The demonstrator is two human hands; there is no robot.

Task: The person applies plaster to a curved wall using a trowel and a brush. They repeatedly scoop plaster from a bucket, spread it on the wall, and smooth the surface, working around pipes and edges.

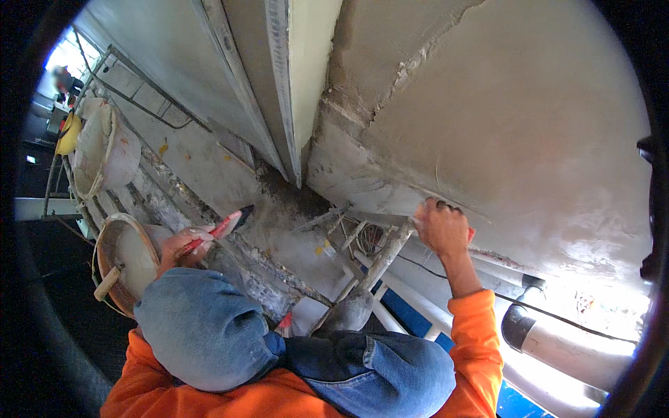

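Note:
My left hand (185, 247) grips a red-handled tool (225, 225) with a dark flat head, raised above my bent knee in blue jeans (202, 327). Just left of it is a round bucket (143, 261) of pale, smooth material with a wooden handle lying at its rim. My right hand (444, 230) is closed on another red-handled tool (470, 233), low against the plastered wall (509, 125); its head is mostly hidden by the hand and the wall's edge. A worn pole (390, 254) runs down from near that hand.
Crusted scaffold planks (174, 188) lie below, with a second bucket (115, 157) and yellow helmet-like object (68, 136) at left. Metal frames (150, 94) stand behind. Vertical trim (279, 83) meets the wall. White pipes (564, 352) and a cable run at lower right. A small blurred figure is far upper left.

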